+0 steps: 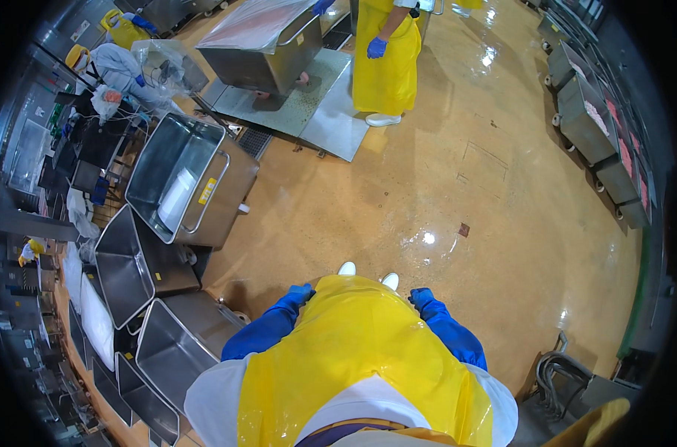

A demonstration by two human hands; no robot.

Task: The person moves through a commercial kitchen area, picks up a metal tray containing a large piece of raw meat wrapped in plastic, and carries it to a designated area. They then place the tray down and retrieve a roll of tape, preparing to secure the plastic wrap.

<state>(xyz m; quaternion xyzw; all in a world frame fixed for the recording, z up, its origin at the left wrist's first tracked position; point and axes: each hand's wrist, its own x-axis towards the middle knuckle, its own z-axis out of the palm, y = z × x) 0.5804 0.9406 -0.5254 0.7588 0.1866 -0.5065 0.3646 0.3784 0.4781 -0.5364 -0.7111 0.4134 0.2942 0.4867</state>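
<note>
Both of my hands are in blue gloves with blue sleeves, held low at either side of my yellow apron (353, 328). My left hand (301, 293) is loosely curled by the apron's left edge, and I see nothing in it. On the other side my right hand (421, 298) is closed like a fist, also with nothing visible in it. Neither hand touches a cart. Nearest to my left arm stands a steel tub cart (176, 339). The tips of my white boots (347, 268) show beyond the apron.
More steel tub carts stand at the left, one with a yellow label (207, 191). Ahead, a plastic-covered tub (297, 56) rests on a metal floor platform (323, 93) beside a person in a yellow apron (385, 67). Filled tubs (588, 119) line the right wall. The tan floor (338, 201) is wet.
</note>
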